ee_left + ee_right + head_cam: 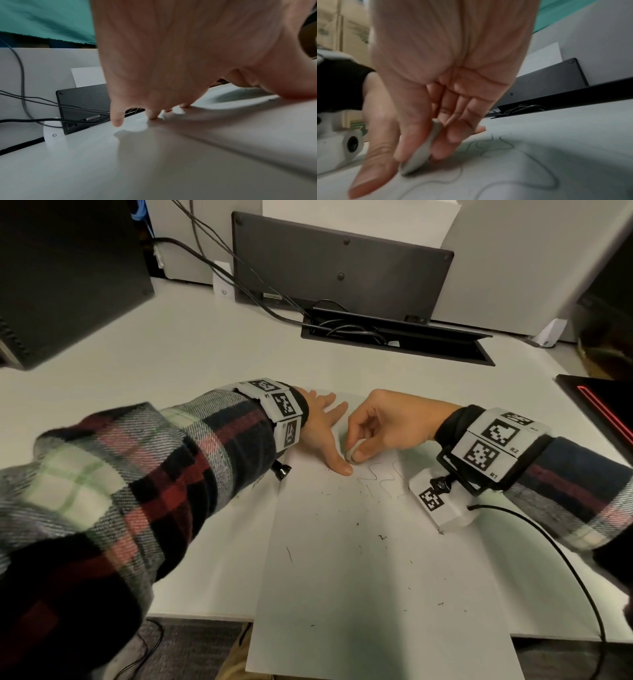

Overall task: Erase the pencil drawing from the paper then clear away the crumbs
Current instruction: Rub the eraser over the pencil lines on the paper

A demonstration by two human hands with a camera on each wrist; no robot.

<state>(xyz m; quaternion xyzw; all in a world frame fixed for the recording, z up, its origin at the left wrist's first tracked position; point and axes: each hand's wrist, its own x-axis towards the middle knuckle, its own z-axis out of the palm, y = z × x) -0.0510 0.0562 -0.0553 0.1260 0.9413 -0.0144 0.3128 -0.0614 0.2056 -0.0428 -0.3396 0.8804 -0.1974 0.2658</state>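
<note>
We spread our left hand [320,424] flat on the paper [376,559] near the counter's [171,364] middle to keep it from sliding, while our right hand [383,422] pinched the eraser [421,152] against the remaining pencil drawing [380,479]; crumbs [358,523] lay scattered toward the near edge.

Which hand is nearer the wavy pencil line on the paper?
Right. The right hand pinches a small grey-white eraser at the wavy pencil line's left end; the left hand presses the white paper sheet flat, just left of it.

One paper [376,559], one eraser [421,152], two hands (crumbs uncounted)
</note>
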